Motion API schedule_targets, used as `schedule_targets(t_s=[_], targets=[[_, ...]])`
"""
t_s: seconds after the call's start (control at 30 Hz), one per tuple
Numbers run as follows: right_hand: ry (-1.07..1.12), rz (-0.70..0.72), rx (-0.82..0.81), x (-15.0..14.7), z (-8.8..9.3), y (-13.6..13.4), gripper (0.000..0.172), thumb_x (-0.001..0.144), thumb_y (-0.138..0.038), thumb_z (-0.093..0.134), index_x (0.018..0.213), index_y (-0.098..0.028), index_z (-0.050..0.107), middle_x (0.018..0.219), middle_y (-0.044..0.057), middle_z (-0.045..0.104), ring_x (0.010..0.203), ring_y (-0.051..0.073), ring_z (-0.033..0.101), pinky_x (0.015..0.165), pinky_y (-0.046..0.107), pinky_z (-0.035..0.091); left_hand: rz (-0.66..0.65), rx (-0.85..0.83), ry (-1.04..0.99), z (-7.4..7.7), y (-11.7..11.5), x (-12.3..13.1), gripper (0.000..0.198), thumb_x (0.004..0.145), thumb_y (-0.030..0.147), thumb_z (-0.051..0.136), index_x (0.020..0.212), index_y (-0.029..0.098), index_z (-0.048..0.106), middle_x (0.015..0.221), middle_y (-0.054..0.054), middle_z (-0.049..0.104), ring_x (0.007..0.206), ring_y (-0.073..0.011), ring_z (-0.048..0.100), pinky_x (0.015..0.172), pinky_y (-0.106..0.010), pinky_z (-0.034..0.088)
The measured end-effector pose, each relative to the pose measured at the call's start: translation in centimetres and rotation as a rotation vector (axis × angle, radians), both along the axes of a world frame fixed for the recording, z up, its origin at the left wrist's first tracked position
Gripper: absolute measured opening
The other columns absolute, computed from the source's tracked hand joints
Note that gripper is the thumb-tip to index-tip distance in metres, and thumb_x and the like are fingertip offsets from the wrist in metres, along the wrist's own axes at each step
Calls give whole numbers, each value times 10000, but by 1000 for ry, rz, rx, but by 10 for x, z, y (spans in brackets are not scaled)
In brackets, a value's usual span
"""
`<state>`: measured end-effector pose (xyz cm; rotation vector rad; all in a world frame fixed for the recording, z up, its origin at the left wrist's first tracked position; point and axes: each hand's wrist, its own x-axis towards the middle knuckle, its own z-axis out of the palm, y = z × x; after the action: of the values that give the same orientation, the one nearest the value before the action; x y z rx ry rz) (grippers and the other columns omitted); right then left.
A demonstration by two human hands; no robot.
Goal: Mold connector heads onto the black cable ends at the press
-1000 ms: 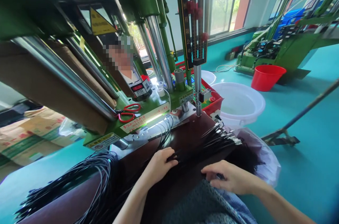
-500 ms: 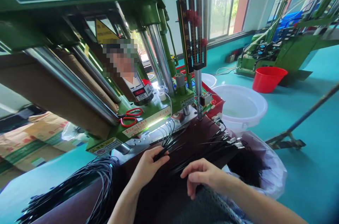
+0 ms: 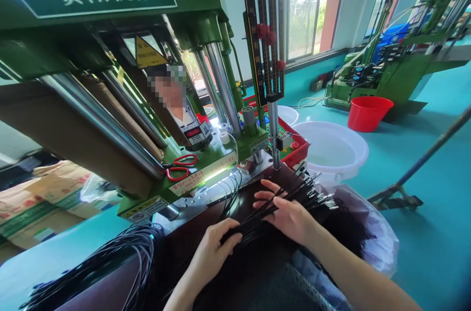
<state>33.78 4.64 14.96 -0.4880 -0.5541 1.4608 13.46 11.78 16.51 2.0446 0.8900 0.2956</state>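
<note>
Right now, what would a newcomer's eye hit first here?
The big green press filling the upper left, with red-handled scissors lying low on its front. Then, lower centre, the left hand gripping thin black cables, the right hand at them with fingers spread. Farther back at right, a bright red bucket.

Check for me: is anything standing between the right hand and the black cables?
Nothing visible does. The right hand is right at the black cables, its fingers spread with strands running between thumb and fingers. The left hand pinches cables beside it, and no object shows in the gap between the hands except cables.
</note>
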Motion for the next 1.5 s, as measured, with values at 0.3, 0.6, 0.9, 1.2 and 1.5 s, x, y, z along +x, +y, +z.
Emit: schedule_targets(t_s=[0.3, 0.6, 0.9, 1.2, 1.5], targets=[[-370, -132, -39, 21, 23, 2, 197, 752, -314, 652, 895, -185, 693, 880, 50, 675, 809, 168, 581, 738, 305, 442, -146, 59, -66, 26, -10, 68, 175, 826, 293, 451, 868, 178, 576, 683, 11, 606, 596, -116, 537, 568, -211, 373], [-340, -185, -5, 40, 15, -5, 258, 676, -260, 735, 925, -203, 698, 794, 15, 679, 670, 122, 585, 659, 255, 452, -64, 118, -130, 31, -8, 104, 233, 856, 341, 387, 787, 180, 540, 599, 22, 550, 468, -94, 493, 474, -206, 341], [-347, -305, -56, 59, 14, -6, 315, 749, -450, 647, 880, -171, 713, 736, 48, 692, 669, 169, 628, 616, 278, 481, 16, -34, -170, 20, -5, 107, 183, 816, 343, 445, 765, 185, 522, 640, 19, 594, 494, -90, 529, 471, -194, 373], [-146, -527, -13, 49, 7, 1, 290, 747, -449, 651, 934, -233, 702, 972, 58, 693, 967, 258, 605, 861, 406, 459, -12, -95, -160, 19, -4, 105, 184, 804, 342, 458, 762, 175, 524, 643, 8, 609, 490, -88, 526, 442, -188, 373], [-136, -741, 9, 49, 17, 4, 191, 733, -404, 671, 822, -237, 702, 868, 43, 698, 889, 246, 614, 808, 394, 469, -23, -204, -204, 22, -4, 104, 168, 772, 325, 497, 769, 158, 504, 692, -16, 631, 508, -84, 540, 418, -171, 381]])
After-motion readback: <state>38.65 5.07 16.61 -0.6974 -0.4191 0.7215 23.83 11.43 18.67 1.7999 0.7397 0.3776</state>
